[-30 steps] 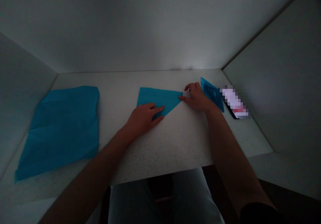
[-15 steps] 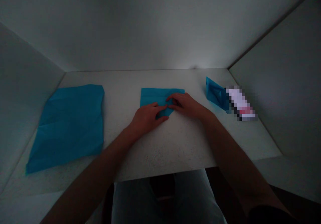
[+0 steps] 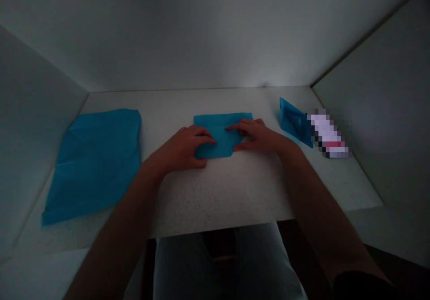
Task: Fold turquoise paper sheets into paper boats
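A folded sheet of blue paper (image 3: 220, 139) lies flat at the middle of the table, its front right corner cut in at a slant. On its left end rests my left hand (image 3: 184, 150), open, with the fingers over the sheet and the thumb at its front edge. My right hand (image 3: 260, 136) lies over the right end, also open. Its index finger reaches across the top of the paper, while the thumb is apart from it, close to the front right corner. Part of the paper's right end is hidden under this hand.
A larger blue sheet (image 3: 97, 161) with creases lies at the left of the white table (image 3: 215, 197). Right of my hands a folded blue paper piece (image 3: 295, 123) stands tilted beside a blurred phone-like object (image 3: 329, 134). Pale walls close in the back and sides.
My left hand has moved left, away from the right hand, and its fingers have spread from the paper's middle. The right index finger now stretches out, and more of the sheet's front edge shows.
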`<state>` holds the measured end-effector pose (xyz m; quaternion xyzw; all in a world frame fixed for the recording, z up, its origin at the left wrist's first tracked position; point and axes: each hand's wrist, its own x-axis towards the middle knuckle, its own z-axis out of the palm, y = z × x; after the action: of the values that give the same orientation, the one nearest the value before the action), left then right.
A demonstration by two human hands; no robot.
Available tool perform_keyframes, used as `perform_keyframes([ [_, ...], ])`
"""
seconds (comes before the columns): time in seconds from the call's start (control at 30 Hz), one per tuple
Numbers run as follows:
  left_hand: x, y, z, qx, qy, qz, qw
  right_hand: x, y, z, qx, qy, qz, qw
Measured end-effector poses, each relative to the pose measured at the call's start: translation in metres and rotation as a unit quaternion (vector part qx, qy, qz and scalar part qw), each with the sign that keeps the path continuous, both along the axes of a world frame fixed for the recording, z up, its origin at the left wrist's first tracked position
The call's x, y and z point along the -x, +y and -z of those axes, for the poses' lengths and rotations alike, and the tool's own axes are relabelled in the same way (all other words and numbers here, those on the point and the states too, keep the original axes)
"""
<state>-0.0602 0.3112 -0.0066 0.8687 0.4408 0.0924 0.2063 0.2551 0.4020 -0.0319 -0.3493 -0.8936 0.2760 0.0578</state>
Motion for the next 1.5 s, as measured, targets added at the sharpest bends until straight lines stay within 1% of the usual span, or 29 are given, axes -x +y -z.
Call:
perform_keyframes([
  [0.1, -0.004, -0.002, -0.001, -0.004, -0.008, 0.005, 1.000, 0.003, -0.005, -0.002, -0.010, -0.005, 0.003, 1.000],
  [0.17, -0.011, -0.004, 0.001, -0.021, -0.019, 0.006, 1.000, 0.005, -0.008, -0.003, -0.020, -0.011, 0.005, 1.000],
  [0.27, -0.027, -0.007, 0.007, -0.042, -0.023, 0.035, 0.998, 0.008, -0.012, -0.002, -0.033, -0.025, 0.014, 0.999],
  [0.37, -0.037, -0.009, 0.014, -0.062, 0.008, 0.064, 0.996, 0.010, -0.014, -0.001, -0.040, -0.036, 0.019, 0.998],
  [0.47, -0.038, -0.009, 0.018, -0.080, 0.025, 0.079, 0.993, 0.010, -0.014, -0.002, -0.034, -0.039, 0.014, 0.999],
  [0.63, -0.035, -0.009, 0.020, -0.096, 0.005, 0.087, 0.992, 0.009, -0.013, -0.002, -0.015, -0.030, 0.011, 0.999],
  [0.8, -0.040, -0.011, 0.019, -0.110, 0.019, 0.093, 0.989, 0.010, -0.014, -0.001, -0.007, -0.020, 0.007, 1.000],
  [0.93, -0.041, -0.012, 0.018, -0.100, 0.021, 0.088, 0.991, 0.010, -0.016, -0.003, 0.000, -0.029, 0.017, 0.999],
  [1.07, -0.042, -0.014, 0.018, -0.094, 0.020, 0.074, 0.993, 0.007, -0.013, -0.004, -0.013, -0.048, 0.071, 0.996],
  [1.2, -0.043, -0.014, 0.019, -0.086, 0.012, 0.074, 0.993, -0.003, -0.005, -0.001, -0.039, -0.059, 0.130, 0.989],
  [1.37, -0.043, -0.013, 0.017, -0.060, 0.010, 0.077, 0.995, -0.020, 0.008, 0.008, -0.089, -0.045, 0.217, 0.971],
  [1.5, -0.042, -0.013, 0.017, -0.061, 0.007, 0.082, 0.995, -0.027, 0.016, 0.018, -0.096, -0.017, 0.251, 0.963],
])
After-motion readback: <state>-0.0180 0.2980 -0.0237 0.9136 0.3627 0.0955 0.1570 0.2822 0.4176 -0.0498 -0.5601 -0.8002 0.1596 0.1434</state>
